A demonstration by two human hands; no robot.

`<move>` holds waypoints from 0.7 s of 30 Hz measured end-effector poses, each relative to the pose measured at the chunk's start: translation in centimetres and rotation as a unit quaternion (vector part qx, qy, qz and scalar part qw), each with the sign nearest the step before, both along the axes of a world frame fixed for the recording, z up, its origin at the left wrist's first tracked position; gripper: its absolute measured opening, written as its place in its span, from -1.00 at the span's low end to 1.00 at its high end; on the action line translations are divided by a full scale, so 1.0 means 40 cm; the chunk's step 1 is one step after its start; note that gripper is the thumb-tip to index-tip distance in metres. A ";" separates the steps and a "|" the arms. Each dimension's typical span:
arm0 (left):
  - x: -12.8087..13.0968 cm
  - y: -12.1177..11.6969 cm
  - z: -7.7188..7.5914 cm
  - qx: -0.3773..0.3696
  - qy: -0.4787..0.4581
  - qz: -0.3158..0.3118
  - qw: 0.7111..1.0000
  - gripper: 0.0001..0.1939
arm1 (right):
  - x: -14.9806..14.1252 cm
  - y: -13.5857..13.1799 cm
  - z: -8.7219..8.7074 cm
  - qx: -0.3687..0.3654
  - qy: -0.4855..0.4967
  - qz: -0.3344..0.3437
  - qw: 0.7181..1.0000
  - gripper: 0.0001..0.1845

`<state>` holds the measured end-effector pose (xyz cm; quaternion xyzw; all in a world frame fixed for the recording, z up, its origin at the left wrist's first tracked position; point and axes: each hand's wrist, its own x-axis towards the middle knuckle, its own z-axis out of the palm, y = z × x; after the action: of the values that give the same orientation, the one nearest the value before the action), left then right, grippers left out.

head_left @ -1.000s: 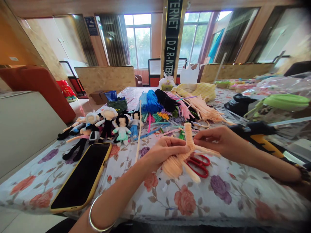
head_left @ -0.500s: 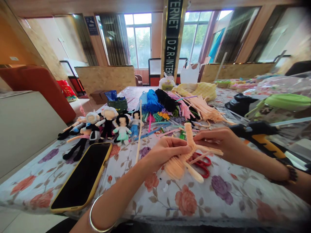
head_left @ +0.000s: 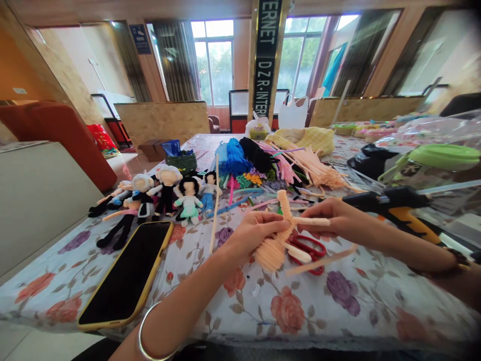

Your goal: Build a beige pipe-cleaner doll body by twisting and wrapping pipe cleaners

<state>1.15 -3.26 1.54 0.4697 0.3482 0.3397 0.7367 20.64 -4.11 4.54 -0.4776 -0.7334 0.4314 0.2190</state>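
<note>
A peach pipe-cleaner doll body (head_left: 271, 254) with a round wound head and thin limbs is held above the table, head downward. My left hand (head_left: 250, 233) pinches it at the middle from the left. My right hand (head_left: 336, 220) is closed beside it, fingertips close to the body and partly hidden behind a limb; they appear to grip a peach pipe cleaner. A loose, blurred length of peach pipe cleaner (head_left: 321, 260) trails below the right hand. Beneath lie red-handled scissors (head_left: 319, 246), partly covered by the doll body.
Finished dolls (head_left: 188, 200) lie at left, behind a yellow-cased phone (head_left: 128, 273). Bundles of colored pipe cleaners (head_left: 236, 156) are piled at the back center. At right are a black-and-yellow glue gun (head_left: 398, 205) and a green-lidded container (head_left: 447, 156).
The doll body has tilted and its upper end has shifted left. The loose pipe-cleaner length has swung out lower, over the scissors. My right hand has moved slightly while staying near the body.
</note>
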 end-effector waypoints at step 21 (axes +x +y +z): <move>0.004 -0.002 0.003 0.234 0.064 0.101 0.965 -0.79 | -0.051 -0.072 -0.037 -0.131 0.162 -0.135 0.969 -0.58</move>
<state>1.29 -3.35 1.68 0.6121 0.3507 0.4538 0.5445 18.60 -7.00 3.06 -0.5202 -0.5541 0.5620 0.3264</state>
